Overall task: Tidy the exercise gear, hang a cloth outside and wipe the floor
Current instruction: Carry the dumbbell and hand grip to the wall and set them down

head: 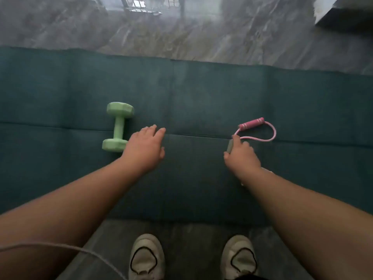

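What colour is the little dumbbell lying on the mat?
The dumbbell is pale mint green, seen clearly in the head view.

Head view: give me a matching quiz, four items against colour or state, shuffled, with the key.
Column 1:
1. dumbbell
2. skipping rope
3. left hand
4. right hand

Column 2:
A. pink, lying looped on the mat
B. open, fingers spread just right of the dumbbell
C. light green, lying on the mat
D. curled round a grey grip

Pairs: 1-C, 2-A, 3-B, 4-D
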### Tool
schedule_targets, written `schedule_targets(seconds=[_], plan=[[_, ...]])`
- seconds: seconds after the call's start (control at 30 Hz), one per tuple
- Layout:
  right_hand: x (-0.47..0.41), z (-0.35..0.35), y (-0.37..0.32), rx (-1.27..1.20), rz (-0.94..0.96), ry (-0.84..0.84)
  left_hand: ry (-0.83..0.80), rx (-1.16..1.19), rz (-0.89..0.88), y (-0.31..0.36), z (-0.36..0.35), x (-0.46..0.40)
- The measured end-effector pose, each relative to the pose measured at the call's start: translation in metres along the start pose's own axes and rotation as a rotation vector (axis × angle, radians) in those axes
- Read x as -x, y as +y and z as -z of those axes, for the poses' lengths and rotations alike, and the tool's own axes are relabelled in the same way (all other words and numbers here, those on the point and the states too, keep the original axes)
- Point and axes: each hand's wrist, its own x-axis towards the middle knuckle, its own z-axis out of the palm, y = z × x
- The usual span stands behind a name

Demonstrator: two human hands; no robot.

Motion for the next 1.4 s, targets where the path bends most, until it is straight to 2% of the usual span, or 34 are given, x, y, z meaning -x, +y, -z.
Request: schedule_targets(seconds=[0.1, 0.2, 0.27, 0.37, 0.5, 0.6, 0.7, 0.83, 0.9, 0.97, 1.2, 1.4], plan=[[-0.02, -0.019, -0.005, 0.043, -0.037, -0.017, -0.037, -0.043, -0.004, -0.016, -0.025, -0.016], [-0.029, -0.032, -0.003, -0.01, -0.085, 0.002, -0.094, -0.069, -0.064, -0.021, -0.04, -0.017], [-0.025, -0.031, 0.0, -0.042, -0.068, 0.011, -0.075, -0.076, -0.084, -0.023, -0.038, -0.013], [-0.012, -0.021, -0.01, -0.09, 0.039, 0.038, -0.014, 0.002, -0.037, -0.029, -0.027, -0.011], [0.008, -0.02, -0.057, -0.095, 0.247, 0.086, 0.117, 0.082, -0.014, -0.042, -0.02, -0.01], [0.014, -0.031, -0.092, -0.145, 0.359, 0.047, 0.155, 0.067, 0.104, -0.059, -0.016, -0.011], [0.018, -0.039, -0.116, -0.207, 0.38, -0.005, 0.175, 0.092, 0.296, -0.078, -0.014, -0.012], [0.025, -0.043, -0.128, -0.214, 0.433, -0.039, 0.072, 0.345, 0.568, -0.098, -0.015, -0.016], [0.026, -0.042, -0.128, -0.214, 0.45, -0.046, -0.007, 0.476, 0.647, -0.103, -0.016, -0.019], [0.025, -0.041, -0.127, -0.218, 0.469, -0.045, -0.068, 0.499, 0.634, -0.107, -0.017, -0.026], [0.025, -0.037, -0.126, -0.305, 0.486, -0.022, -0.123, 0.52, 0.707, -0.107, -0.022, -0.04], [0.042, -0.009, -0.115, -0.376, 0.436, -0.056, -0.205, 0.797, 0.79, -0.068, -0.022, -0.012]])
